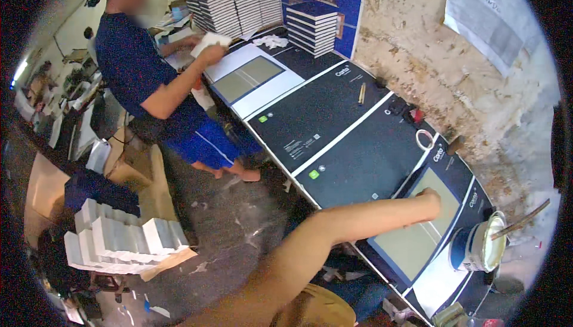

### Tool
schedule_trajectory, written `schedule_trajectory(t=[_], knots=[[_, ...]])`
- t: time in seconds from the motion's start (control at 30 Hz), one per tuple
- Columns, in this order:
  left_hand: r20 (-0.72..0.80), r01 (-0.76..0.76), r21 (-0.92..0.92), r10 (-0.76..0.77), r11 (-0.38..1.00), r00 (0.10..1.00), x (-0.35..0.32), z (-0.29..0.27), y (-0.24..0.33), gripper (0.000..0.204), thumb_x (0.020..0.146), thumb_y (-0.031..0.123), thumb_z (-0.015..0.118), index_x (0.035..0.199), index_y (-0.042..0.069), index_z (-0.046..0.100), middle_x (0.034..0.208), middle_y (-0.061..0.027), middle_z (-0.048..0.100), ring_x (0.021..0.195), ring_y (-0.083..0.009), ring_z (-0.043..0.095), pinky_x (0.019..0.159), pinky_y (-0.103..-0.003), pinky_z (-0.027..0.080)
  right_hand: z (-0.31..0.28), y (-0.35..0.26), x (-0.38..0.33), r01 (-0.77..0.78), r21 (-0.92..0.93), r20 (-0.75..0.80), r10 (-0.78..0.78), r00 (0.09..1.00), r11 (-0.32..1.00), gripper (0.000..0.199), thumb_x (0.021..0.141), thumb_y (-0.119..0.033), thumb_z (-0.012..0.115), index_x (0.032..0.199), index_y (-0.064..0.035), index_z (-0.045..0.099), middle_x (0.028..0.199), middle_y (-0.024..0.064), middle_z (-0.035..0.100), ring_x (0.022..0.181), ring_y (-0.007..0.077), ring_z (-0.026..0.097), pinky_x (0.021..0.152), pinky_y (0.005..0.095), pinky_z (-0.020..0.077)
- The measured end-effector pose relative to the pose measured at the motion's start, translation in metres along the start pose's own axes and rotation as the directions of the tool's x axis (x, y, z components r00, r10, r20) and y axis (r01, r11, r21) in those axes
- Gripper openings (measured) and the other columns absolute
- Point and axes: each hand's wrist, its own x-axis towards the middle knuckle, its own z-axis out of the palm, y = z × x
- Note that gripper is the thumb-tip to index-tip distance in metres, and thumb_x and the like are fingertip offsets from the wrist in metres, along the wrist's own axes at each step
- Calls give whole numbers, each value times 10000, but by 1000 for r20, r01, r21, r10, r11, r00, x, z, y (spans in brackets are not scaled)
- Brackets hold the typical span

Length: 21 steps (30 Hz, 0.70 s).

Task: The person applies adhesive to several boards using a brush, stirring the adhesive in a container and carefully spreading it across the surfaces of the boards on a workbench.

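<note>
My left arm reaches from the lower edge across to the right, and my left hand (431, 201) is over a flat book cover (412, 240). The fingers look curled in, and whether anything is in them is hidden. Grey-beige boards with a dark blue border make up the cover, with pale lines across its middle. Partly under it, a white sheet (439, 288) lies on the dark table (358, 166). Just right of the cover stands a blue and white bucket (470, 246) with pale contents and a stick (522, 219) leaning out. My right hand is out of view.
A tape roll (424, 140) lies near the wall. At the far end, a co-worker (134, 58) holds a white pad (212, 43) beside another cover (248, 80). Stacked books (310, 28) stand behind. White paper blocks (122, 234) are piled at lower left.
</note>
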Motion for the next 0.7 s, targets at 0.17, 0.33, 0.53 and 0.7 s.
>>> schedule_trajectory(t=[0.17,0.33,0.53,0.7], knots=[[12,-38,21,37,999,999,-20,-10,4,529,734,276,864,1223,145,712,1256,-73,687,1150,-310,651,954,-507,532,6,-1,1,0,34,10,0,1000,999,544,960,-320,631,1384,-1,509,1334,180,573,1129,308,597,961,440,520],[29,80,-100,-77,992,997,-3,-22,16,471,802,246,798,1245,117,698,1267,-108,679,1164,-365,640,971,-533,519,11,-3,-1,-1,70,18,0,1000,998,544,956,-321,636,1381,-6,511,1326,182,577,1119,308,601,955,442,523],[52,133,-119,-128,984,990,13,-20,13,426,770,216,792,1182,128,732,1224,-132,693,1157,-346,640,872,-548,557,13,-5,4,-4,104,27,1,1000,995,544,951,-323,643,1378,-12,514,1316,183,581,1106,308,606,948,445,528],[-52,83,-76,-87,994,995,7,-14,21,389,754,190,792,1136,136,752,1160,-128,715,1062,-322,672,792,-513,566,14,-4,6,-4,138,27,0,1000,990,545,946,-324,648,1376,-16,516,1308,185,585,1096,308,610,941,447,532]])
